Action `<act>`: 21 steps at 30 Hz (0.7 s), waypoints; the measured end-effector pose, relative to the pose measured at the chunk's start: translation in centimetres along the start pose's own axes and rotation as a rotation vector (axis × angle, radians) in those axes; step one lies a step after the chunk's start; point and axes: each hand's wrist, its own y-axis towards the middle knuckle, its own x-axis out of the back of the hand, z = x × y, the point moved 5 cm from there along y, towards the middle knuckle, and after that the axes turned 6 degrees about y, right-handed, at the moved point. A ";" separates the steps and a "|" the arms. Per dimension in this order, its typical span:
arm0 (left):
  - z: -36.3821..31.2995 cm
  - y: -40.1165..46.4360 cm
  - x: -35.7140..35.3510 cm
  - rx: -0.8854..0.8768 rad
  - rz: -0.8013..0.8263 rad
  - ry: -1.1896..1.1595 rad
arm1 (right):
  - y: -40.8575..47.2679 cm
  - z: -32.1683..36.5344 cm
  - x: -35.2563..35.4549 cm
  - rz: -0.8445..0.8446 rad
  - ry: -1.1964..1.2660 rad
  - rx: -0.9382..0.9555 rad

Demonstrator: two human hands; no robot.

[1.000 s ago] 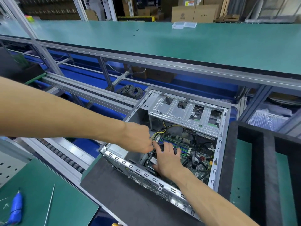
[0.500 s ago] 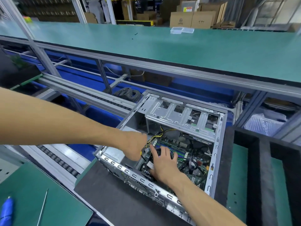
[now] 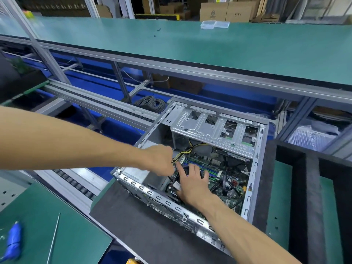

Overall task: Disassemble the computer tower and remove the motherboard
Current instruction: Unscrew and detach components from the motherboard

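Green-matted benches (image 3: 190, 46) and grey aluminium rails fill the workshop behind your arms, with cardboard boxes (image 3: 226, 13) stacked at the far wall. Beneath your hands, the computer tower (image 3: 255, 168) lies on its side on a dark foam pad (image 3: 137, 225), its open face turned up toward you. Your left hand (image 3: 160, 159) reaches in from the left with its fingers curled at the bundle of yellow and black cables (image 3: 182, 153); the fingertips are hidden behind the knuckles, so you cannot tell whether they pinch the wires. Your right hand (image 3: 192, 185) lies just beside it, nearly touching, fingers fairly straight and spread narrowly, pressing down on the black cooler area of the motherboard (image 3: 226, 185). That board sits flat in the floor of the case, directly under your right palm and extending to its right. Beyond both hands, the silver drive cage (image 3: 213, 130) spans the far end of the case. Well to the left of your left forearm, a blue-handled tool (image 3: 13, 241) and a thin metal rod (image 3: 54, 237) rest on a green mat (image 3: 57, 216).
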 end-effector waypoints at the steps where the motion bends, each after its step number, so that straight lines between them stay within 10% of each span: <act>1: 0.4 0.1 0.1 0.069 0.084 -0.140 | 0.0 0.0 0.0 0.003 0.003 0.001; 5: 0.9 -0.2 0.3 0.000 0.198 0.090 | -0.1 -0.2 0.0 -0.007 0.020 0.002; 10: -1.5 -2.2 -0.2 -0.717 -0.190 1.147 | 0.0 -0.2 -0.1 0.001 0.028 -0.005; 13: -2.2 -2.7 -0.2 -0.950 -0.264 1.362 | 0.1 -0.2 -0.2 -0.008 0.027 -0.007; 17: -1.9 -1.4 0.3 -0.775 -0.190 1.124 | 0.2 -0.2 -0.3 -0.010 0.012 -0.012; 21: 1.2 0.5 0.8 -0.081 0.053 0.072 | 0.1 -0.2 -0.3 -0.019 0.015 0.007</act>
